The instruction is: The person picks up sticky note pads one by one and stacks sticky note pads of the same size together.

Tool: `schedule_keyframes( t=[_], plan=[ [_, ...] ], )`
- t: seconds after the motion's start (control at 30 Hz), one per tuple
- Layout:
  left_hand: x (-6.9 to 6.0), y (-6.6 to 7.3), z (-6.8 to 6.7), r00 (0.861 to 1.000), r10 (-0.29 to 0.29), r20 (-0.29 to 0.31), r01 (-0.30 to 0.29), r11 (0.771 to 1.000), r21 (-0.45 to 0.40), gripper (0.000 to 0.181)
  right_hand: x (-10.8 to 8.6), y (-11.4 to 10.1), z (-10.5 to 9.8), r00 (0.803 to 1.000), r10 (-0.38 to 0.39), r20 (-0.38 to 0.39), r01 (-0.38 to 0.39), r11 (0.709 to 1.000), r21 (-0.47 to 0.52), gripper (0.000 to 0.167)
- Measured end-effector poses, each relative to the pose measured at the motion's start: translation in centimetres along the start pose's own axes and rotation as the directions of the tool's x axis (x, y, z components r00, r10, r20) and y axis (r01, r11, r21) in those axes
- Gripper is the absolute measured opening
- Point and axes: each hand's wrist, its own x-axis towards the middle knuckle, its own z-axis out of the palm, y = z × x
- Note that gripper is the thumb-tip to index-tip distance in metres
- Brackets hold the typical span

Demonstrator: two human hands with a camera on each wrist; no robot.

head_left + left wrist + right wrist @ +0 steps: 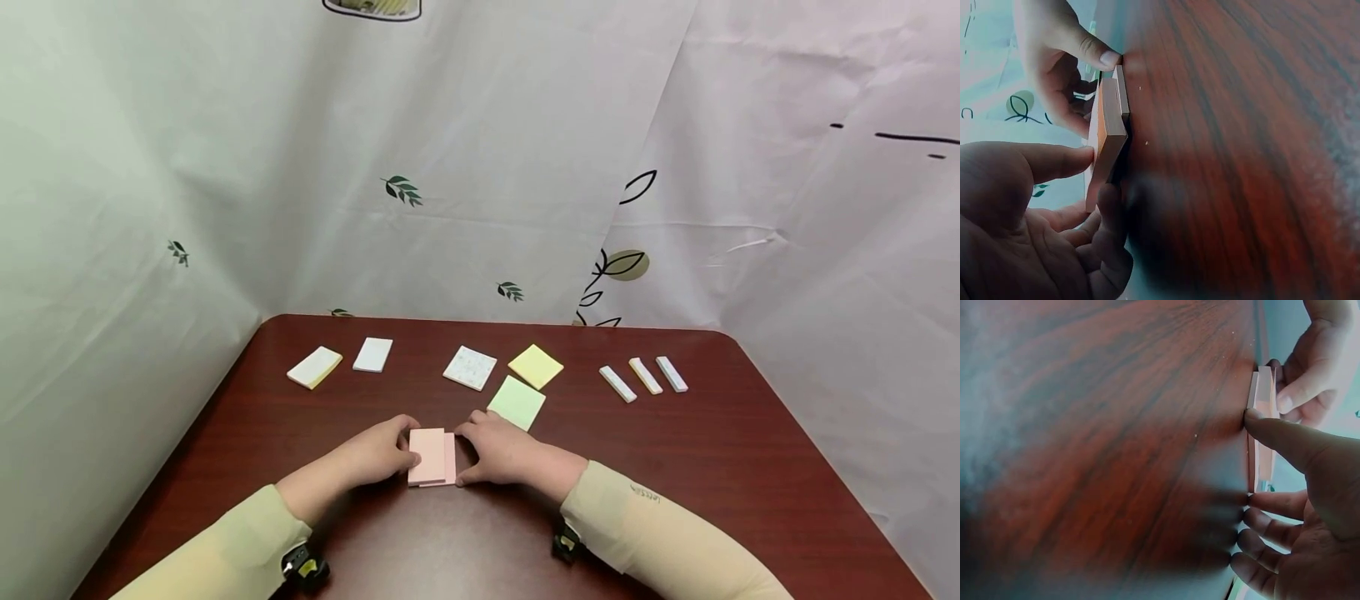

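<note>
A: Two hands meet at the work. Your left hand [380, 452] pinches the upper pink pad [426, 456], thumb on its top face, fingers bent at its edge; your right hand [501, 450], fingers bent and spread, holds the lower pink pad [450, 460] by its right-hand corners, between thumb and forefinger. Both pads lie between your hands, the upper overlapping the lower. How firm either hold is, I cannot tell.

B: And the hazards? Just beyond your right hand lies the green pad [517, 403], its near side partly hidden by your fingers; a careless sweep there could knock it askew.

A: The pink pair is the closer worry. Their edges sit out of line, a strip of the lower one showing toward your right hand. Uneven pressure from your two hands could twist them further, and a slack left thumb might let the upper one slip.

B: For backdrop, a wrinkled pale cloth [525, 150] printed with leaves hangs past your hands. Beneath them, the table [480, 542] is glossy, reddish brown and grained like wood, perhaps slick enough to let a pad skid.

A: Apparently paper, the pink pads are matte, crisp-edged rectangular blocks. Smallest of all, three narrow strips [646, 377] lie beyond your right hand, farther to its right.
</note>
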Motion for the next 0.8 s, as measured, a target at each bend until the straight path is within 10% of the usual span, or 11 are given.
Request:
schedule_keyframes(
  t=[0.43,0.8],
  plan=[
    [0.2,1.0,0.3,1.000,0.018,-0.014,-0.012,0.946,0.323,0.040,0.0,-0.2,0.2,1.000,-0.004,-0.006,0.004,1.000,-0.022,0.065],
    [0.5,1.9,0.5,1.000,0.025,-0.008,-0.021,0.943,0.333,0.040,0.0,-0.1,0.1,1.000,0.011,-0.004,-0.011,1.000,-0.028,0.067]
  ],
)
